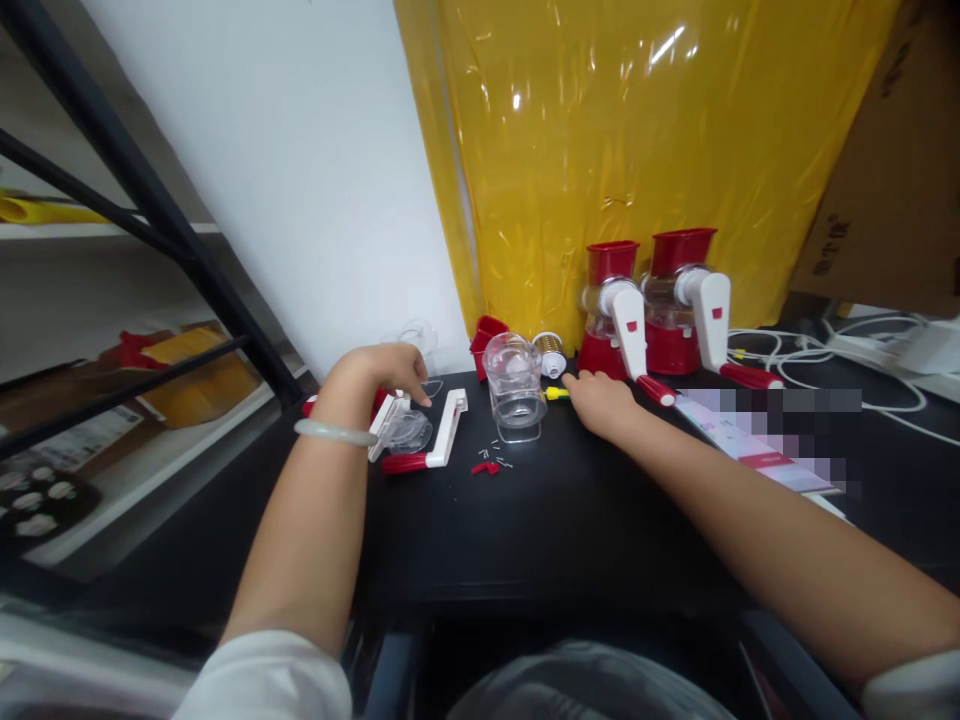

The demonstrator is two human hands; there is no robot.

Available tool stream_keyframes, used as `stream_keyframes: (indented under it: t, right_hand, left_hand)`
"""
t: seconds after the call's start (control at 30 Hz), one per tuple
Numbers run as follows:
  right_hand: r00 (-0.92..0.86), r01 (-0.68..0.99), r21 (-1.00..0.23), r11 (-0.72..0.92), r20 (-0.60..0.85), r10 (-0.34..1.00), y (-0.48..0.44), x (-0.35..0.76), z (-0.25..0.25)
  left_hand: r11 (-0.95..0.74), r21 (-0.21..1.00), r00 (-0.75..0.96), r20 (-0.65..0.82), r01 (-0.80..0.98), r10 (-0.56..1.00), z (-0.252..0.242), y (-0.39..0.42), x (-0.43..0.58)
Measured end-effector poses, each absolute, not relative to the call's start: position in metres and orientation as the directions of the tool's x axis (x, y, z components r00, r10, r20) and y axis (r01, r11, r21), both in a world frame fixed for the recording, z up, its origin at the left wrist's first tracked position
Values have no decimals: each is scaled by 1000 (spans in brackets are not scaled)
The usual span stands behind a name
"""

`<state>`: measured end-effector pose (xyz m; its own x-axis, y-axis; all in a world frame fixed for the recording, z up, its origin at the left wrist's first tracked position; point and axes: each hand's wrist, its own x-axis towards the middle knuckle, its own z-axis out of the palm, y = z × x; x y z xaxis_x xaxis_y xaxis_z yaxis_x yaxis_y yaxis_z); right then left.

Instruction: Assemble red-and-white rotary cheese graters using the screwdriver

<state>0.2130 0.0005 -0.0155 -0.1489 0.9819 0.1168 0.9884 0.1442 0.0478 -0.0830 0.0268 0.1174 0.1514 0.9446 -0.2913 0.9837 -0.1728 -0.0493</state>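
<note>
My left hand [379, 375] curls over a red and white part [390, 418] at the back left of the black table [540, 520]; a clear round piece [409, 433] lies just under it. My right hand [600, 400] rests closed on a small yellow-handled tool [556, 393] beside a clear plastic housing [515, 385]. A white crank with a red grip [435, 447] lies between my hands. Small screws and a red bit [487, 463] are scattered in front of the housing.
Two assembled red and white hand-crank machines [652, 300] stand at the back against a yellow plastic sheet [637, 130]. A red cup [486, 345] and a metal drum [551, 352] sit behind the housing. White cables [810, 350] and a cardboard box [892, 180] are at right; a dark shelf frame [150, 210] at left.
</note>
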Motion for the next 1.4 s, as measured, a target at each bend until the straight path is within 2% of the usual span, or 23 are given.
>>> stream_keyframes:
  t: [0.07, 0.17, 0.4, 0.73, 0.83, 0.93, 1.03, 1.13, 1.23, 1.4]
  right_hand:
    - [-148, 989, 44, 144, 110, 983, 1, 213, -16]
    - [-156, 987, 51, 152, 101, 983, 2, 214, -18]
    - [-157, 987, 37, 154, 110, 981, 4, 214, -20]
    - [-162, 987, 23, 160, 120, 980, 4, 215, -20]
    - [-169, 986, 23, 167, 126, 978, 3, 215, -20]
    - [-173, 985, 34, 170, 132, 976, 1, 213, -19]
    - [-156, 988, 42, 151, 162, 974, -1, 211, -15]
    - [-151, 988, 38, 147, 183, 971, -4, 208, -6]
    - [-159, 987, 20, 158, 212, 964, -8, 207, 10]
    - [-142, 972, -106, 208, 438, 887, -13, 207, 58]
  left_hand:
    - [-66, -114, 22, -350, 991, 936, 105, 38, -97]
    - [73, -162, -125, -336, 984, 933, 92, 35, -113]
    - [111, -34, -116, -342, 993, 933, 79, -4, -118]
    - [115, -26, -118, -160, 993, 980, 58, 1, -117]
    - [24, -21, -26, -93, 999, 995, 75, -7, -112]
    - [-110, 34, 108, 46, 993, 993, 106, -18, -103]
    - [-187, 121, 161, 196, 975, 967, 137, -30, -87]
    - [-227, 131, 172, 333, 965, 927, 157, -37, -62]
    - [-326, 189, 262, 299, 926, 918, 167, -37, -38]
    - [-483, 325, 418, 252, 813, 873, 169, -27, -25]
